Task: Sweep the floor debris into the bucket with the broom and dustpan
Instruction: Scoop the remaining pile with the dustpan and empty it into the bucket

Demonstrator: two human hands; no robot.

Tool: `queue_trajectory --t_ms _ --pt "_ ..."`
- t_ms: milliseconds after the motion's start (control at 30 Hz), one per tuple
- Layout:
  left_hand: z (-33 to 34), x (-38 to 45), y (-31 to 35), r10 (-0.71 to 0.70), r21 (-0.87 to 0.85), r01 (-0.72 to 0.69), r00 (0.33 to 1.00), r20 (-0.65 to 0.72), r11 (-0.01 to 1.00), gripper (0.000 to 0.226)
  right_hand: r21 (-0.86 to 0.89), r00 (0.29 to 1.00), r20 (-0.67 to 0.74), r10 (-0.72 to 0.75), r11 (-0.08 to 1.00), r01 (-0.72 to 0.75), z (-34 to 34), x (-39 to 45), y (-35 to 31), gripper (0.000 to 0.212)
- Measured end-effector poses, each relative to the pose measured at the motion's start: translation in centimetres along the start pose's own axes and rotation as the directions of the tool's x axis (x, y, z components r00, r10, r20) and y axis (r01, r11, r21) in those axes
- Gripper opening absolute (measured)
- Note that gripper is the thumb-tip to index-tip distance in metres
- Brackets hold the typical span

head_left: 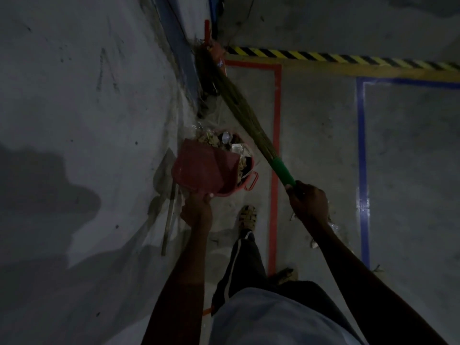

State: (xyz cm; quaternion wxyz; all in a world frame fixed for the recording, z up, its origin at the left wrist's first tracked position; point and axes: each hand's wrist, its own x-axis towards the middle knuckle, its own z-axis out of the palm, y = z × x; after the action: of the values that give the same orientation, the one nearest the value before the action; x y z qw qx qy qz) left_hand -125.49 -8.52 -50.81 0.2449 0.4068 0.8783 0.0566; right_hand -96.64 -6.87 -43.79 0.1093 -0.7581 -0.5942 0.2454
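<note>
Red dustpan (204, 170) tipped over bucket (250, 181) — debris-filled.

Both hands (196, 210) (308, 202) gripping — arms outstretched.

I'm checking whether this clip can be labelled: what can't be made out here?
- Bucket: head view, mostly hidden by the red dustpan tipped over it.
- Debris: too dark and small to identify.
- Broom tip: lost in the dark corner.
- Left hand fingers: hidden under the dustpan.
</note>
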Motion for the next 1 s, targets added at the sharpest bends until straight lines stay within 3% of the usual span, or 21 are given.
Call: queue_trajectory --t_ms 67,167,333,500,600,767,1000 --pt "-0.2 -2.5 0.7 -0.011 -0.018 0.011 1.0 -0.005 1.0 0.069 0.063 0.997 -0.068 -0.025 0.998 0.029 -0.8 -1.6 1.5 0.037" --pt "-0.2 -6.5 1.6 0.02 -0.108 -0.02 1.0 -0.003 0.994 0.065 0.12 0.99 -0.14 -0.019 0.992 0.036 -2.0 -4.6 4.1 0.032" --pt "2.1 -15.1 3.6 0.214 -0.23 -0.226 0.974 -0.076 0.947 0.057 0.293 0.967 -0.244 0.075 0.956 0.0 -3.8 -11.5 10.8 0.031" --pt "6.3 -24.6 5.5 0.321 -0.148 -0.319 0.947 -0.006 0.936 0.072 0.399 0.948 -0.257 0.189 0.914 -0.074 -5.7 -19.5 18.4 0.038" --pt "8.5 -29.3 6.6 0.36 -0.03 -0.359 0.928 0.098 0.933 0.065 0.404 0.932 -0.22 0.289 0.896 -0.182 -6.6 -23.4 23.0 0.043" --pt "12.7 -33.9 7.7 0.371 0.027 -0.385 0.903 0.215 0.922 0.061 0.503 0.868 -0.14 0.477 0.789 -0.353 -6.2 -28.0 29.7 0.052" --pt "20.0 -35.8 7.9 0.396 0.109 -0.422 0.896 0.202 0.9 0.059 0.598 0.785 0.003 0.62 0.628 -0.498 -1.4 -29.8 37.6 0.038"
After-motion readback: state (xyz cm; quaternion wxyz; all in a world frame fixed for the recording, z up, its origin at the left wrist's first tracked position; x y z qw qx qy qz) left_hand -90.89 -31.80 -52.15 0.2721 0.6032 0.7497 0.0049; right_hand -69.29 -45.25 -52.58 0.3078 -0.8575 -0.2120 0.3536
